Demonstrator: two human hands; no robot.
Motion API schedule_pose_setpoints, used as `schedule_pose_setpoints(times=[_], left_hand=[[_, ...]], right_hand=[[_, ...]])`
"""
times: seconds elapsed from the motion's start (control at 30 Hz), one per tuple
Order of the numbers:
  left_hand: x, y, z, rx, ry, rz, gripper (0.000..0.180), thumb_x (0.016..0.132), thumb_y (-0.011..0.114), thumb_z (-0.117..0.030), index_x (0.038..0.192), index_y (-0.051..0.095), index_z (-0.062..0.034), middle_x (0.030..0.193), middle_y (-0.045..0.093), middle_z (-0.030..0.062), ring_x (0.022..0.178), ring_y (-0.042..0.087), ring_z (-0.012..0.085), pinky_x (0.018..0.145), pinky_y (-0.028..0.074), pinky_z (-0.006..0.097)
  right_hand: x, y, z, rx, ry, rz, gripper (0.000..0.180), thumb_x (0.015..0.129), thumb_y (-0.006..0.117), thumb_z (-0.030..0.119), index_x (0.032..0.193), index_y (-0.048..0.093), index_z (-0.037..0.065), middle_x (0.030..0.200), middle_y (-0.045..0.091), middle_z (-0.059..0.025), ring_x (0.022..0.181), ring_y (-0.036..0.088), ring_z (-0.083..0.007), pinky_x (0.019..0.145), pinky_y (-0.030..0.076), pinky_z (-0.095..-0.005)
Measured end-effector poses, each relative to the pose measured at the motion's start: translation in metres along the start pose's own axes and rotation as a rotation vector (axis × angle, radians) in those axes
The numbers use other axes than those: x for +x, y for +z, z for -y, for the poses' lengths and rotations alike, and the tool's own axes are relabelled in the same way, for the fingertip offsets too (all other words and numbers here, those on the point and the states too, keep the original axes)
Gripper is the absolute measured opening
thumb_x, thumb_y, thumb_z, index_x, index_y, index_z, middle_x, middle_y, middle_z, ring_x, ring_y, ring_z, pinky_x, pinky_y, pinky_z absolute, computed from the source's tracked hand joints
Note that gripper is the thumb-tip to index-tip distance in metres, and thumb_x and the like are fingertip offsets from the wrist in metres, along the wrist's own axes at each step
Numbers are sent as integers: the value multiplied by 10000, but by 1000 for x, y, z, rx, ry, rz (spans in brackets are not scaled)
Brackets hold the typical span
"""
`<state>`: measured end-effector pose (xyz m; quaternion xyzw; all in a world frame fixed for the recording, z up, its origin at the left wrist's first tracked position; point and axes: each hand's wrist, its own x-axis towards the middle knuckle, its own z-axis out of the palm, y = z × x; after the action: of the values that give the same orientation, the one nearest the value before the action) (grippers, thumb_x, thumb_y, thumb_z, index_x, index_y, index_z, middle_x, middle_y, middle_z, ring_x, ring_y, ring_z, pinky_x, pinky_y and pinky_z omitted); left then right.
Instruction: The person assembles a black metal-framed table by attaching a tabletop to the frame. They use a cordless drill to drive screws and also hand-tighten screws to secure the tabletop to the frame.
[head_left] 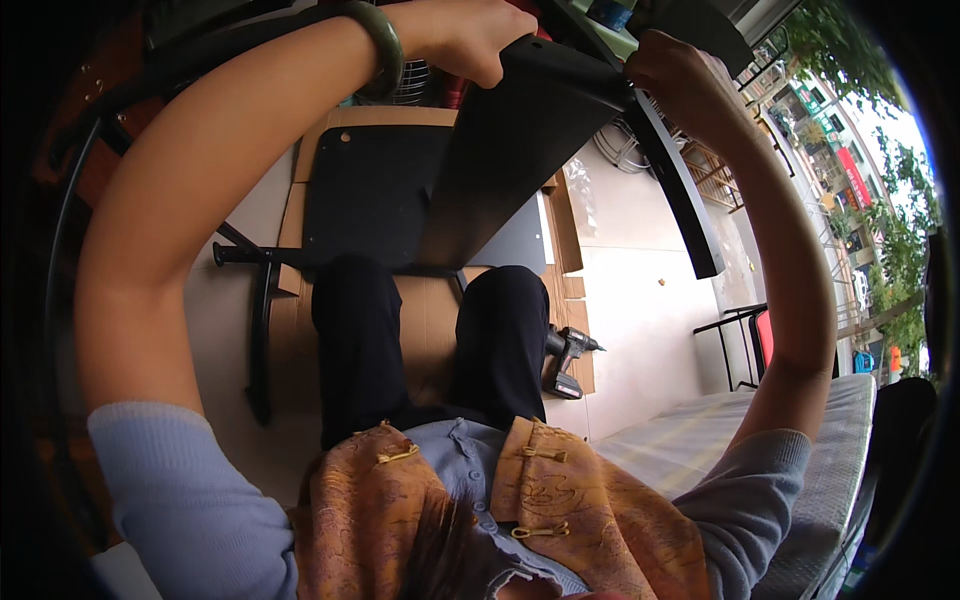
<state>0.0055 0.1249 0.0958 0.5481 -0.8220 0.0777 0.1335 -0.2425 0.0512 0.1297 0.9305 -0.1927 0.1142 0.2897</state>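
Observation:
Both my arms are raised in front of me, and a black panel (530, 130) stands tilted between them. My left hand (475, 40), below a dark green bangle (378, 45), is closed on the panel's upper left corner. At the panel's upper right end my right hand (680, 80) is closed too, where a black bar with holes (675, 185) meets it and slants down to the right. A second black panel (365, 190) lies on flattened cardboard (430, 320) beyond my knees. The held panel covers part of it. My fingertips are partly hidden.
A cordless drill (568, 362) lies beside my right knee at the cardboard's edge. Black metal legs (262, 340) stand left of my knees. A padded bench or mattress (740, 430) is at my right, near a black metal frame (735, 340). Clear plastic wrap (582, 195) lies beyond the cardboard.

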Motion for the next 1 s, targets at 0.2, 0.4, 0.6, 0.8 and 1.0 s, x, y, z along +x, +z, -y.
schedule_pose_setpoints(times=[0.2, 0.4, 0.6, 0.8, 1.0], left_hand=[[-1, -17, -3, -50, 40, 116, 479, 657, 663, -242, 1055, 551, 1, 990, 627, 189, 927, 605, 354, 789, 478, 410], [49, 5, -14, -357, 99, 30, 603, 629, 717, -186, 1140, 463, 7, 1004, 585, 176, 891, 599, 254, 722, 485, 330], [62, 16, -39, -110, 70, 90, 535, 680, 730, -167, 1110, 460, 2, 871, 611, 189, 869, 617, 320, 735, 477, 380], [62, 20, -43, -61, 62, -11, 543, 666, 756, -215, 1084, 472, -19, 905, 625, 173, 907, 614, 332, 757, 473, 397], [57, 17, -48, -60, 31, -12, 544, 660, 752, -236, 1070, 466, -22, 889, 620, 177, 891, 608, 338, 762, 465, 399]], right_hand=[[3, 8, -19, 294, -37, 75, 116, 889, 580, 102, 966, 659, 66, 901, 623, -68, 779, 636, -206, 701, 524, -330], [2, 6, -13, 466, 186, -30, 82, 836, 642, 75, 895, 598, 38, 844, 659, -73, 769, 653, -158, 692, 532, -302], [-13, 6, -19, 515, 217, -4, 114, 823, 675, 108, 900, 633, 35, 757, 658, -75, 702, 655, -154, 657, 529, -286], [-4, 10, -28, 365, -47, 8, 112, 861, 639, 142, 868, 638, 30, 728, 644, -96, 611, 633, -183, 589, 523, -295], [-2, 9, -22, 501, 79, 105, 120, 867, 621, 151, 897, 641, 36, 786, 660, -89, 703, 658, -180, 666, 534, -301]])
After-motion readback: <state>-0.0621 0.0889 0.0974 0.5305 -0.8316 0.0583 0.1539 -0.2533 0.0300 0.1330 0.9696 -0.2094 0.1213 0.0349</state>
